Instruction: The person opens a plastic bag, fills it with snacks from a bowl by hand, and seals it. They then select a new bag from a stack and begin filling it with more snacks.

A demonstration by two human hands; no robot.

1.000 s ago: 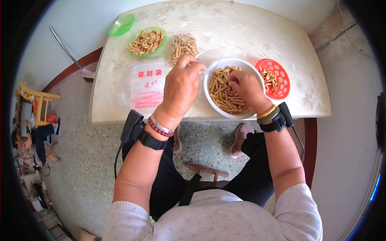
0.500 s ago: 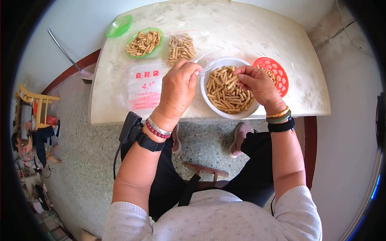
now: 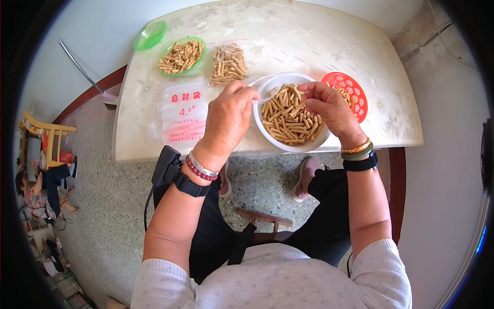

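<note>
My left hand (image 3: pixel 230 113) pinches the edge of a clear plastic bag (image 3: pixel 268 91), which stretches over the left rim of a white bowl (image 3: pixel 257 116). Short light-brown sticks (image 3: pixel 290 121) fill much of that bowl. Above its right side, my right hand (image 3: pixel 331 110) is closed, thumb against fingers, with a few sticks at its fingertips; the fingers partly hide them. A red perforated basket (image 3: pixel 360 98) with more sticks lies behind my right hand. Left of my left hand is a flat pack of zip bags (image 3: pixel 184 116) with red print.
A filled clear bag of sticks (image 3: pixel 228 64) lies at the back, beside a green plate (image 3: pixel 201 57) of sticks. A green dish (image 3: pixel 150 35) stands at the far left corner. The table's front edge (image 3: pixel 139 154) runs before my knees. A person (image 3: pixel 38 198) and a wooden chair (image 3: pixel 51 136) are at left.
My left hand has shifted slightly right and down with the bag's edge. My right hand stays nearly in place over the bowl. The whole view has drifted slightly.
</note>
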